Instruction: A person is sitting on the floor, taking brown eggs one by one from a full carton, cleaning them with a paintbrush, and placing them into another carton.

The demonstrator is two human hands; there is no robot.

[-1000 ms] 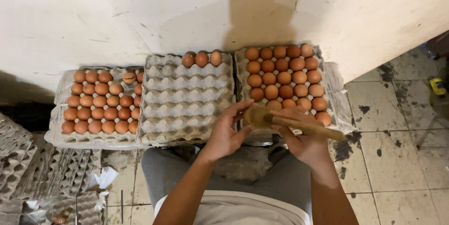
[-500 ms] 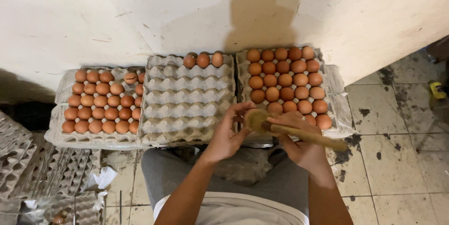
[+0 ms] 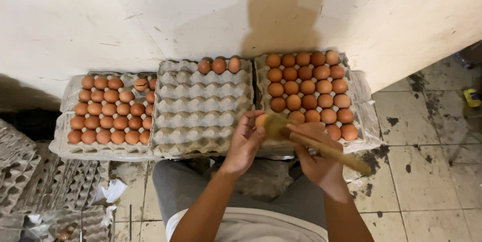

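Hands both busy, close together over the gap between the middle and right trays. Left hand (image 3: 245, 140) is curled around a brown egg (image 3: 260, 120), fingers closed on it, egg held just above the near edge of the trays. Right hand (image 3: 315, 157) is clamped on a wooden-handled brush (image 3: 321, 149); the brush head touches the egg, the handle runs out to the right and toward the person.

Three cardboard trays sit side by side on the floor against the white wall (image 3: 150, 16):
- left tray (image 3: 65, 144): nearly full of brown eggs, lying on clear plastic sheet
- middle tray (image 3: 201, 106): mostly bare cups, with three eggs (image 3: 219, 65) in the far row by the wall
- right tray (image 3: 261, 78): almost full of brown eggs, near-left cups hidden behind the hands

Person's lap in grey trousers (image 3: 175, 186) is just behind the trays' near edge. Stack of empty grey trays (image 3: 20, 171) at the left edge of the floor, crumpled white paper (image 3: 108, 191) beside it. Tiled floor (image 3: 427, 171) to the right is stained and dirty.
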